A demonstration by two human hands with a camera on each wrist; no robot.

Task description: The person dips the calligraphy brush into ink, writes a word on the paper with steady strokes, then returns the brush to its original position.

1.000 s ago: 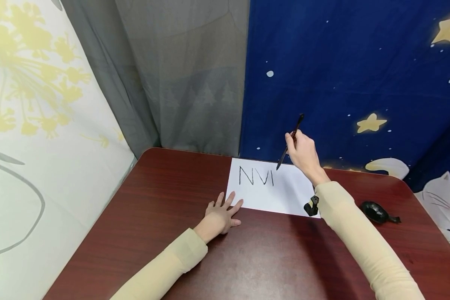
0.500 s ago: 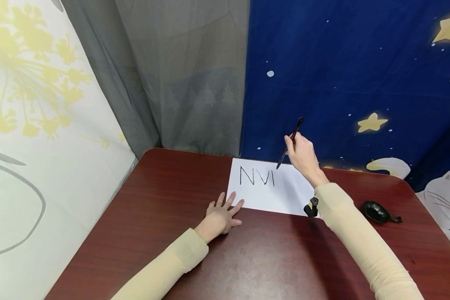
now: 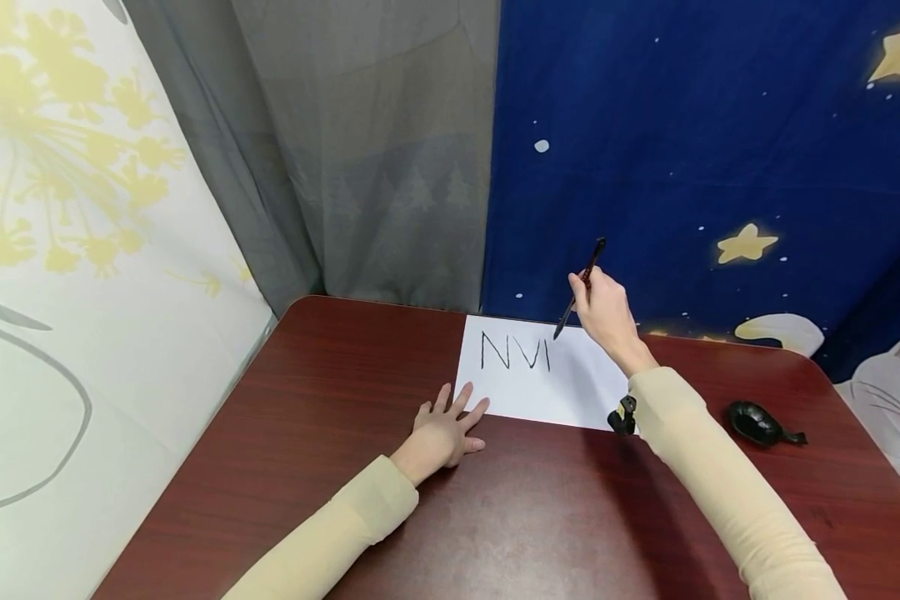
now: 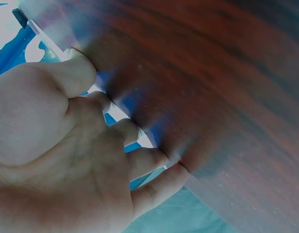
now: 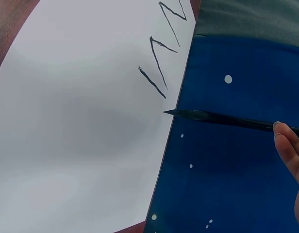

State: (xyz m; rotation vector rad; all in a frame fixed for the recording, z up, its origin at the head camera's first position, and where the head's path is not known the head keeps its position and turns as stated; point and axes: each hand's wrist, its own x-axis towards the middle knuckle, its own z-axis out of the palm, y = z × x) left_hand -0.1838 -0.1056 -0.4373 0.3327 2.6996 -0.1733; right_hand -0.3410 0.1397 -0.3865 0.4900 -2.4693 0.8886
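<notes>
Near the table's far edge lies a sheet of white paper with the black strokes "NVI" on its left half. My right hand pinches a dark brush partway along its handle, tilted over the paper. In the right wrist view the brush's pointed tip is just beside the last stroke, close to the paper; whether it touches, I cannot tell. My left hand rests with spread fingers on the paper's lower left corner and the table. The left wrist view shows its palm and fingertips against the surface.
A shiny black object with a short stem, perhaps an ink holder, sits on the right of the reddish-brown table. A small black device is at my right wrist. Blue and grey curtains hang behind the table.
The brush and right hand have dipped very slightly, with the tip staying near the top of the last stroke. The left hand keeps its place, and the strokes look the same.
</notes>
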